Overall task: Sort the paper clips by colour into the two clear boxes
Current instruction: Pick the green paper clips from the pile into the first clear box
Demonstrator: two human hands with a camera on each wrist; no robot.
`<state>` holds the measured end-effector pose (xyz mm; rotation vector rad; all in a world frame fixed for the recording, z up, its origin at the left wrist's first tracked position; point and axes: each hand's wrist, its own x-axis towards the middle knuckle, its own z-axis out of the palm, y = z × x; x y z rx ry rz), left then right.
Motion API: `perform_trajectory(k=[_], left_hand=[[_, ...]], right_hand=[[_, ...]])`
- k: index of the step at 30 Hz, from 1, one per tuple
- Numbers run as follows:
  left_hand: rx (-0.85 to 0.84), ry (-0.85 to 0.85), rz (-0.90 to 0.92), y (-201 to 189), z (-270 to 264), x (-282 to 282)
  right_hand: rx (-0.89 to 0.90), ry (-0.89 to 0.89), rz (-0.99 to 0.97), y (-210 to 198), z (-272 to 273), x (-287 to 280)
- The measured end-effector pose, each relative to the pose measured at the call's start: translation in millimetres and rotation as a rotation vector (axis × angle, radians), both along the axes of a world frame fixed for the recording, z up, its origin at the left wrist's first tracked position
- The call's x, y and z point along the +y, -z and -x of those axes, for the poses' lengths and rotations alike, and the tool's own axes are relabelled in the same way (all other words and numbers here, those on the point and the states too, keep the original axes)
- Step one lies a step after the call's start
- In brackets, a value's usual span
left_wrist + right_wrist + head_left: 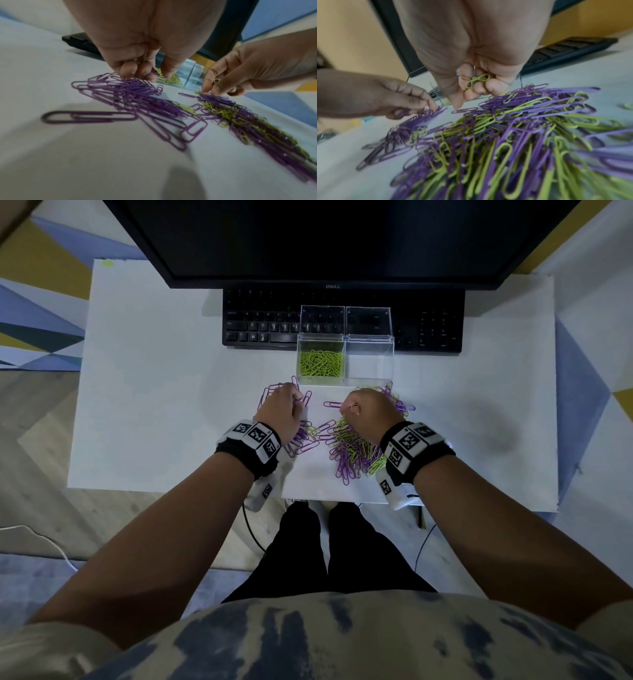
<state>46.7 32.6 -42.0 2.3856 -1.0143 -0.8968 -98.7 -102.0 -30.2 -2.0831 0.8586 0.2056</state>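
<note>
1. The left hand [282,409] is over a pile of purple paper clips [301,436] on the white desk [147,392]. Its fingers [130,70] are curled, with the tips down at the far edge of that pile; a purple clip shows between the fingertips and thumb in the left wrist view.
2. The right hand [368,412] is over the far end of the mixed pile of purple and green clips [352,450]. Its fingers are curled round green paper clips [477,80] held in the palm, while the thumb tip [457,102] points down beside a loose purple clip [464,110].
3. Two clear boxes stand side by side beyond the hands, touching each other, lids hinged open toward the keyboard [260,320].
4. The left box [320,361] holds a layer of green clips.
5. The right box [370,361] shows no clips inside.
6. The monitor [335,237] stands behind the keyboard.
7. Both wrists carry black bands with printed square markers [257,436].
</note>
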Motion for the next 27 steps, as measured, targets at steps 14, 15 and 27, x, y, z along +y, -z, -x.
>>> perform_trajectory(k=[14, 15, 27], left_hand=[[-0.294, 0.201, -0.143, -20.3, -4.3, -0.8], [-0.258, 0.177, -0.134, -21.7, -5.8, -0.8], [0.021, 0.080, 0.122, -11.8, 20.4, 15.1]], right_hand=[[0.071, -0.085, 0.076, 8.2, -0.1, 5.3], [0.046, -0.023, 0.037, 7.7, 0.4, 4.1], [-0.157, 0.428, -0.586, -3.6, 13.0, -8.1]])
